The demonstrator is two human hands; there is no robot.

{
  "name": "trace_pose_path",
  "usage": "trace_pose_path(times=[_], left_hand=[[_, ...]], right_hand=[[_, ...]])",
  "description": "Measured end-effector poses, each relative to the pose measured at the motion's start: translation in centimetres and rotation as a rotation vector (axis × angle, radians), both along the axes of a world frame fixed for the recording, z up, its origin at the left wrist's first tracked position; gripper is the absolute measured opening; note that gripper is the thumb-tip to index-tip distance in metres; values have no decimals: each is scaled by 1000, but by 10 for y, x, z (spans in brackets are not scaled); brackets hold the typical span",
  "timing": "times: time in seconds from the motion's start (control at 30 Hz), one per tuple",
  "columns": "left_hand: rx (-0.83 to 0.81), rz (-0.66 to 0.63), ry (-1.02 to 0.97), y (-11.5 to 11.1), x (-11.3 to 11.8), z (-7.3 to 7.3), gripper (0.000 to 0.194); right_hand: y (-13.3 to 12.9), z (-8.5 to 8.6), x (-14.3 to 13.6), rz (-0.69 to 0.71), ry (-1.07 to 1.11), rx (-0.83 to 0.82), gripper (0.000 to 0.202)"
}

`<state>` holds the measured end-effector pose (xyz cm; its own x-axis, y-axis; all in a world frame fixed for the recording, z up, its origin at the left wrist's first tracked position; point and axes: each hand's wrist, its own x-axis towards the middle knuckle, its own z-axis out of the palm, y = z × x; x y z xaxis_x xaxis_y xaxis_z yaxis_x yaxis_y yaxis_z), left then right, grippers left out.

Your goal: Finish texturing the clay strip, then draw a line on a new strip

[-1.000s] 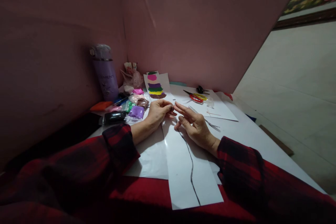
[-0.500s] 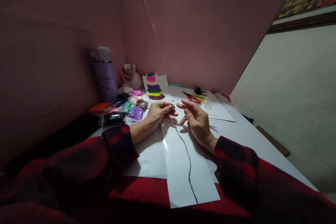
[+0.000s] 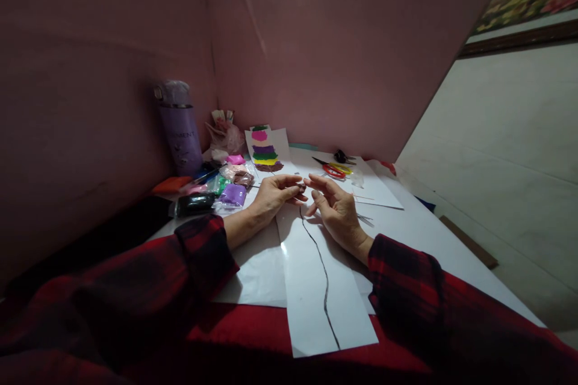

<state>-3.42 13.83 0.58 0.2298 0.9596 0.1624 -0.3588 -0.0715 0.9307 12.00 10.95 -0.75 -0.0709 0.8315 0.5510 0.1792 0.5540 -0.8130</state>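
My left hand (image 3: 279, 192) is closed, its fingertips pinching a small dark brown lump (image 3: 302, 189) that looks like modelling clay. Close by on the right, my right hand (image 3: 333, 204) has its fingers apart, the tips almost at the lump; whether they touch it is hard to see. Below both hands lies a white paper strip (image 3: 311, 307) with a wavy dark line running down it. Behind them is a paper with coloured bands (image 3: 266, 155) of green, pink, purple, yellow and brown.
Bagged clay packs, among them a purple one (image 3: 233, 195) and a black one (image 3: 195, 204), lie to the left before a purple bottle (image 3: 179, 132). Red-handled scissors (image 3: 333, 170) and thin sticks (image 3: 365, 219) rest on the right. A pink wall (image 3: 316, 60) closes the back.
My right hand's fingers have come slightly nearer to my left fingertips. The brown lump now shows more clearly between the hands. Everything on the table stays put.
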Motion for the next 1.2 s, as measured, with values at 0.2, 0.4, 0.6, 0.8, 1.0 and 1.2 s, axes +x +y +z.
trace_pose_path(times=[0.2,0.4,0.6,0.8,1.0,1.2], left_hand=[[42,-4,34,4,-3,-7,20],[19,22,34,4,-2,-8,8],[-74,2,-9,0,0,0,18],[-22,-74,-33,-2,-4,2,13],[11,-19,3,3,-4,-3,25],[44,5,25,0,-1,-3,30]], right_hand=[[-2,-1,0,0,-35,36,34],[-2,-2,6,-11,-294,243,39],[-5,2,7,-13,-342,259,42],[-7,5,3,-26,-87,185,36],[-6,3,2,-59,-99,165,32],[-2,2,2,-56,-129,202,29]])
